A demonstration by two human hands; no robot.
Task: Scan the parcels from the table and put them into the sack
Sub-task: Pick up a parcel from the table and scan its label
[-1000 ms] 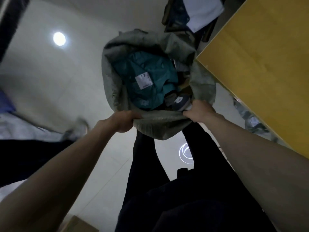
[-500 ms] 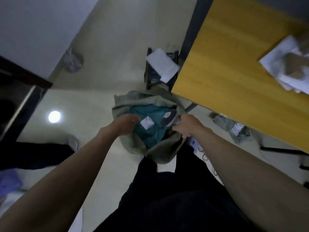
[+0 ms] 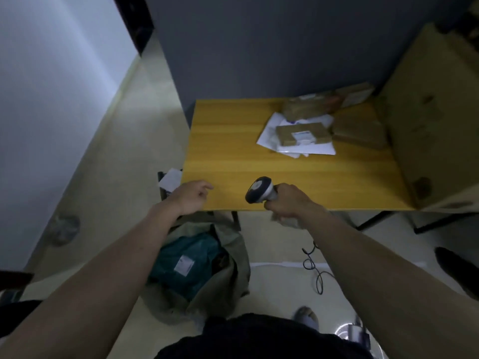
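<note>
A teal parcel (image 3: pixel 189 265) already lies in the open sack (image 3: pixel 233 268) on the floor below the surface's (image 3: pixel 233 161) near edge. Brown and white parcels (image 3: pixel 300 134) remain heaped toward its far right corner, so much work seems left. The right hand (image 3: pixel 287 200) clasps the barcode scanner (image 3: pixel 259 190); the left hand (image 3: pixel 191 196), loosely curled and empty, hovers at the near left corner.

Wood table (image 3: pixel 233 151), parcels (image 3: pixel 305 130) far corner, sack (image 3: pixel 233 260) on floor (image 3: pixel 124 161)
</note>
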